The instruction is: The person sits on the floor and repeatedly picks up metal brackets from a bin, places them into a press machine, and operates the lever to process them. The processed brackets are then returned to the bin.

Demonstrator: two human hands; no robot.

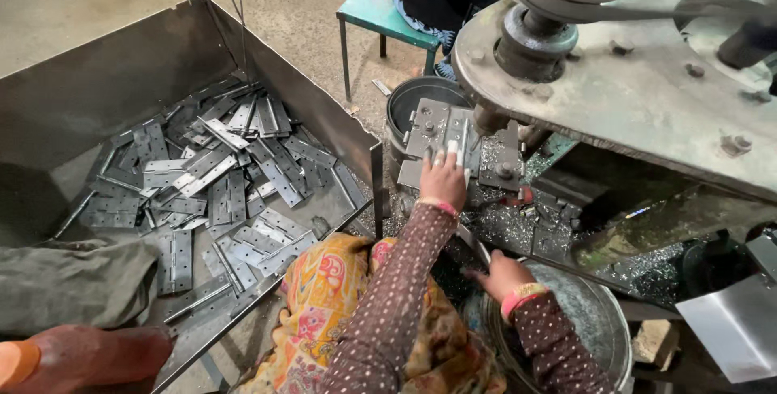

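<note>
Her left hand (443, 179) pinches a hinge plate (455, 151) at the press's (647, 94) twelve o'clock bed; keep fingers clear, while her right hand (503, 274) rests loosely curled, empty, at five o'clock.

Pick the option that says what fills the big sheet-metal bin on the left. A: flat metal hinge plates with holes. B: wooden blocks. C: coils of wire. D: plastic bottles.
A: the sheet-metal bin holds a loose heap of flat grey hinge plates with rows of punched holes, while the left hand presses a similar plate under the machine.
</note>
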